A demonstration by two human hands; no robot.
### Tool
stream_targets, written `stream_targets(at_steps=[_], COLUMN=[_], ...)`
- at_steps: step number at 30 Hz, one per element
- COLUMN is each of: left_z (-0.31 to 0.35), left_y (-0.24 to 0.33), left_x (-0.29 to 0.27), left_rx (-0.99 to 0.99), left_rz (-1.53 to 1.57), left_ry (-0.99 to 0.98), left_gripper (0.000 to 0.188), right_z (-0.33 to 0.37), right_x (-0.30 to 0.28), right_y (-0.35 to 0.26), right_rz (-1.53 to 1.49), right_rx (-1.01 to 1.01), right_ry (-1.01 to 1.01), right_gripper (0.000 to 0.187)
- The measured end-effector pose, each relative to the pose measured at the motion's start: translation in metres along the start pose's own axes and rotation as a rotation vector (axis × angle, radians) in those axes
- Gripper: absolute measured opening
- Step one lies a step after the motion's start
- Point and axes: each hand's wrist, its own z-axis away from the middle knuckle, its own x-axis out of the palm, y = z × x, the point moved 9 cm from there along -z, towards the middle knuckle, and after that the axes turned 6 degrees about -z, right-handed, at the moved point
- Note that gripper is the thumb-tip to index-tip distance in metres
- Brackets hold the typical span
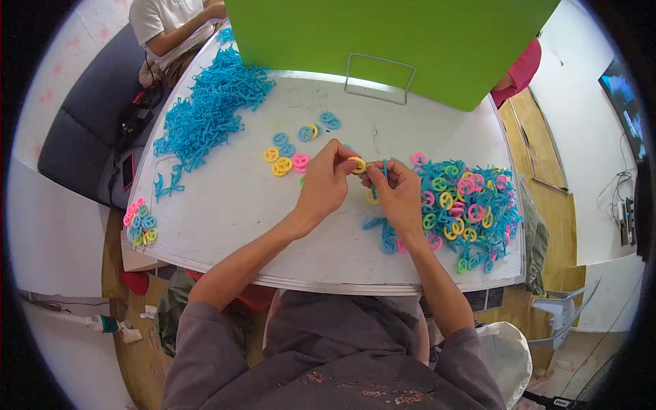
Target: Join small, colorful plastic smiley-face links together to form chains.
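Observation:
Near the middle of the table, my left hand (pixel 322 183) pinches a small yellow plastic wheel (pixel 357 164) with spokes. Close beside it, my right hand (pixel 398 197) grips a thin blue plastic piece (pixel 384 168), whose upper end sticks up past the fingers. Whether the two parts touch is hidden by my fingertips. Loose blue wheels (pixel 287 149), yellow wheels (pixel 281 167) and pink wheels (pixel 299 161) lie just left of and beyond my left hand. Right of my right hand spreads a heap of coloured wheels with blue pieces (pixel 471 205), many apparently joined.
A large pile of blue branched pieces (pixel 215 102) covers the table's far left. A small cluster of coloured wheels (pixel 141 222) sits at the left corner. A green panel (pixel 389 41) with a wire frame (pixel 380 78) stands across the back. Another person (pixel 171 31) sits at the far left.

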Motion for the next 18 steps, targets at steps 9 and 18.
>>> stream_targets(at_steps=[9,18], left_z=[0.010,-0.005], left_y=[0.023,-0.005], left_x=[-0.001,-0.009], left_rx=[0.217,-0.081], left_rz=[-0.297,-0.008], left_ry=[0.129,0.021], left_gripper=[0.004,0.012], right_z=[0.001,0.007], right_x=[0.013,-0.002], right_y=[0.006,-0.029], right_rz=[-0.258,0.283], right_rx=[0.104,-0.121], right_ry=[-0.058,0.037], right_gripper=[0.029,0.034])
